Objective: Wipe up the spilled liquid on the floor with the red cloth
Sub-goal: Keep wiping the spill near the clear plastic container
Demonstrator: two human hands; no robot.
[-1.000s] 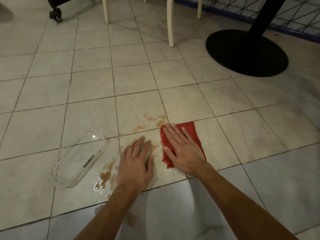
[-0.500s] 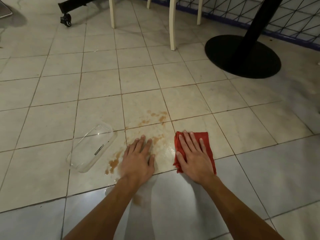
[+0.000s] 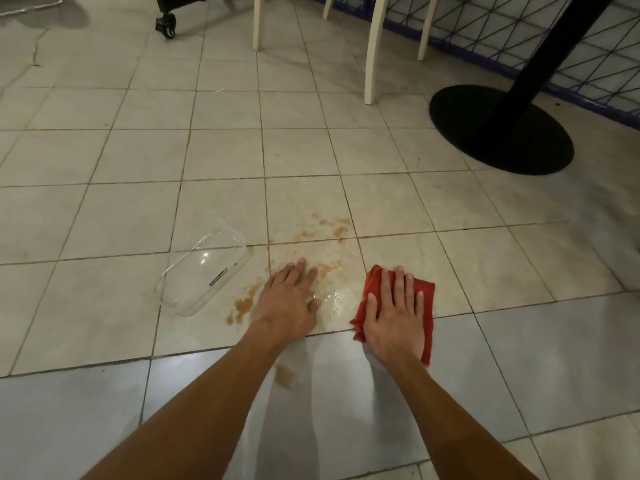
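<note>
Both hands lie flat, neither grip clenched: the right hand (image 3: 394, 325) presses the red cloth (image 3: 426, 299) to the floor (image 3: 485, 265) just right of the spilled liquid (image 3: 242, 306), the left hand (image 3: 289, 301) bare beside it; soft and light, the cloth likely slides best under a spread palm.

You are down on the pale tiled floor (image 3: 225, 150) of what looks like a dining area, more likely a café or eating corner than a workshop. Well ahead and to the right of your right hand (image 3: 394, 323) sits the round black base of a pedestal table (image 3: 498, 133), its dark column (image 3: 540, 46) rising out of view. Well ahead of both hands stand cream chair legs (image 3: 373, 46) with a blue-framed lattice fence (image 3: 467, 29) behind them, and far ahead and left of your left hand (image 3: 287, 303) is a black caster wheel (image 3: 166, 24).
</note>
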